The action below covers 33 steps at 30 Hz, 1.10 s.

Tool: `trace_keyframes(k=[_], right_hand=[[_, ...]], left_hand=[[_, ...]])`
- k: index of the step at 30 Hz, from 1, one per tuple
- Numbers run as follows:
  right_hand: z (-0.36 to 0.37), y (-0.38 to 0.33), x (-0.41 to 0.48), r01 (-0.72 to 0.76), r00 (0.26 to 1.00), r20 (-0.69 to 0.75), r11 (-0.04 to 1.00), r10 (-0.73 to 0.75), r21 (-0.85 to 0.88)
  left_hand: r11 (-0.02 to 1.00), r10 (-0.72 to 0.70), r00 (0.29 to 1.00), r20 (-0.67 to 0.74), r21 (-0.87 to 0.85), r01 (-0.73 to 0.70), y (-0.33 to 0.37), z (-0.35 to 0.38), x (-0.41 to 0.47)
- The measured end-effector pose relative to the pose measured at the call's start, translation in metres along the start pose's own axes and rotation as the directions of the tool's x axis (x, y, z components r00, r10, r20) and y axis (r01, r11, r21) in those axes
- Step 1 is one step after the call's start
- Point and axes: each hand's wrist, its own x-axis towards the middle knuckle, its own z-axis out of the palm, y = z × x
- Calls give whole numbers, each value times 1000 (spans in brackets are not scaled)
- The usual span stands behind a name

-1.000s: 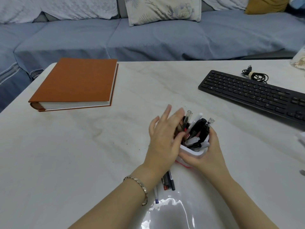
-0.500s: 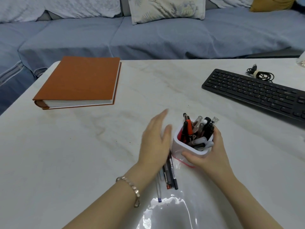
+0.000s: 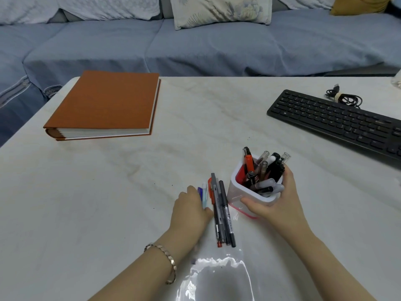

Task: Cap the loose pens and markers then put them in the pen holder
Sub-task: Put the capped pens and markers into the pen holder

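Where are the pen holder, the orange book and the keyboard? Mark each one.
pen holder (image 3: 235, 192), head view, white left wall
orange book (image 3: 108, 101), head view, middle of cover
keyboard (image 3: 336, 120), head view, middle of keys

Pale table (image 3: 130, 192) bears loose pens (image 3: 222, 213) just beside the left hand (image 3: 191, 210) fingers, a pen holder (image 3: 238, 192) between the right hand (image 3: 280, 205) fingers, and an orange book (image 3: 104, 103), keyboard (image 3: 338, 124) and cable (image 3: 345, 98) well beyond them.

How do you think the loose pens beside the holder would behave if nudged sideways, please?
Probably rolling: the loose pens look slim and round, lying side by side on a smooth, glossy table. They should feel stiff and light. The left hand at their left edge would likely check any roll that way.
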Motion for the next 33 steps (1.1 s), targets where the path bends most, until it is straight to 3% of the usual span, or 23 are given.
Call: trace_keyframes(k=[5, 8, 11, 14, 18, 19, 21, 24, 30, 33], right_hand=[[-1, 4, 0, 4, 1000, 15, 1000, -4, 1], [-1, 5, 0, 3, 1000, 23, 1000, -3, 18], [0, 3, 0, -5, 1000, 23, 1000, 5, 26], [-1, 4, 1, -9, 1000, 23, 1000, 8, 23], [0, 8, 2, 10, 1000, 8, 1000, -10, 9], [0, 10, 2, 13, 1000, 3, 1000, -13, 4], [-1, 14, 2, 11, 1000, -5, 1000, -11, 2], [0, 16, 4, 5, 1000, 4, 1000, -5, -4], [3, 8, 5, 18, 999, -30, 995, -16, 99], [2, -1, 5, 38, 999, 5, 988, -39, 149]], left_hand=[[977, 95, 995, -20, 192, -90, -7, 4, 4], [990, 140, 987, -81, -23, -142, -10, -6, 3], [929, 162, 959, -234, -290, -228, 8, -33, 0], [752, 178, 922, -345, -556, -353, 44, -62, -9], [288, 259, 887, -382, -846, -448, 79, -80, -19], [227, 272, 876, -398, -858, -461, 84, -79, -20], [226, 291, 850, -440, -831, -508, 91, -71, -20], [313, 367, 806, -464, -755, -577, 91, -51, -18], [490, 543, 765, -346, -610, -623, 78, -27, -19], [523, 603, 699, -386, -471, -711, 74, -25, -17]])
